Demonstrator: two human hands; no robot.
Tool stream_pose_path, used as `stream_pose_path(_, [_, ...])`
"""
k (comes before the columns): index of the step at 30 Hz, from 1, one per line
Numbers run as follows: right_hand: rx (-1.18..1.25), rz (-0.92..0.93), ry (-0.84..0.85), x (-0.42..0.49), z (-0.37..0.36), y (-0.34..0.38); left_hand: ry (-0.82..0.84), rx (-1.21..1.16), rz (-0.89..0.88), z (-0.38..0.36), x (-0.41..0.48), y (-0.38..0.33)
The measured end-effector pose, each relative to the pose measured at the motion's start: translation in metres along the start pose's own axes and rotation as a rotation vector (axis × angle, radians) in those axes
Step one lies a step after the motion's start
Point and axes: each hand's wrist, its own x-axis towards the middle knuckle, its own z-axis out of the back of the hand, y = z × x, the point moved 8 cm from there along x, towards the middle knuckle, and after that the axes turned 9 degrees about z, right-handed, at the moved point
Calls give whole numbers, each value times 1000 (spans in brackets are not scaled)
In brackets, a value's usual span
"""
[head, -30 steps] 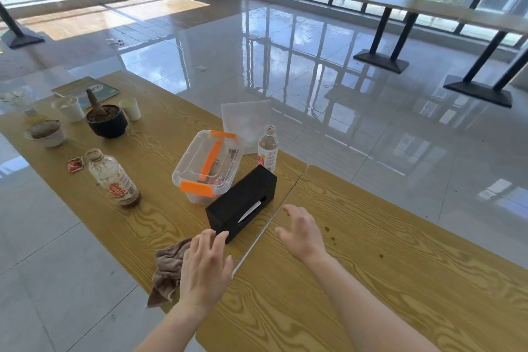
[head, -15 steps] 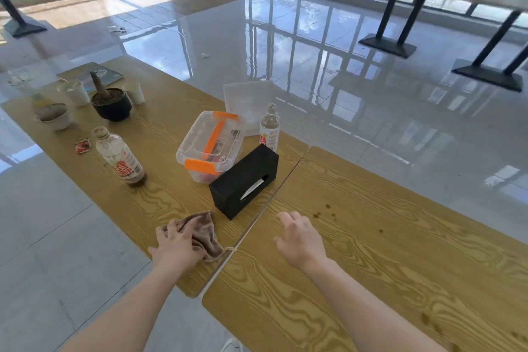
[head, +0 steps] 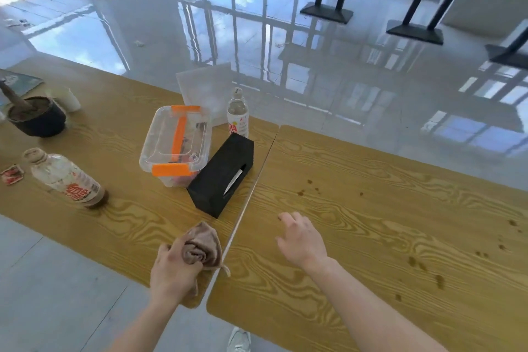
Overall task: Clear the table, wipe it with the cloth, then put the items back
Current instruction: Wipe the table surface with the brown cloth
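Observation:
My left hand (head: 171, 268) grips a bunched brown cloth (head: 201, 246) near the front edge of the left wooden table (head: 120, 217), just left of the seam. My right hand (head: 301, 240) hovers flat with fingers apart over the right wooden table (head: 400, 208), which bears dark stains (head: 310, 187). Behind the cloth sit a black tissue box (head: 223, 177), a clear plastic box with orange clips (head: 177, 146) and a small clear bottle (head: 237, 117).
A bottle with brown dregs (head: 65, 178) stands at the left, near a red wrapper (head: 11, 176). A dark bowl with a pestle (head: 37, 118), a white cup (head: 68, 98) and a white sheet (head: 205, 88) lie further back. Glossy floor surrounds the tables; my shoe (head: 238, 340) shows below.
My left hand came down on the cloth, closed around it and bunched it up. The view tilted down and closer. My right hand stayed hovering over the right table.

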Motion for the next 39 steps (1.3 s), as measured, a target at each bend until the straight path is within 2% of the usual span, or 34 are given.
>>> stream_pose_path(6, [168, -59, -68, -40, 3, -37, 117, -83, -305, -53, -78, -87])
stream_pose_path(11, [701, -291, -91, -104, -9, -96, 312, -71, -434, -140, -142, -154])
stream_pose_path(13, [746, -357, -176, -130, -9, -124, 360, -50, -481, -166, -162, -171])
stream_pose_path(16, [705, -437, -277, -162, -3, -158, 407, 24, -585, -195, -184, -183])
stream_pose_path(19, [558, -449, -310, -189, 2, -180, 438, 91, -754, -212, -198, -183])
stream_pose_path(22, [409, -420, -329, -213, -5, -198, 320, 199, -951, -211, -192, -179])
stream_pose_path(26, [7, -322, -488, -226, 5, -185, 122, 431, -942, -212, -154, -173])
stream_pose_path(27, [-24, -285, -475, -220, 4, -172, 90, 494, -941, -215, -145, -170])
stream_pose_path(31, [-100, -222, -213, -183, -36, -135, 46, 619, -995, -224, -130, -162])
stream_pose_path(39, [-230, -311, -331, -245, -72, -152, 77, 622, -993, -228, -125, -157])
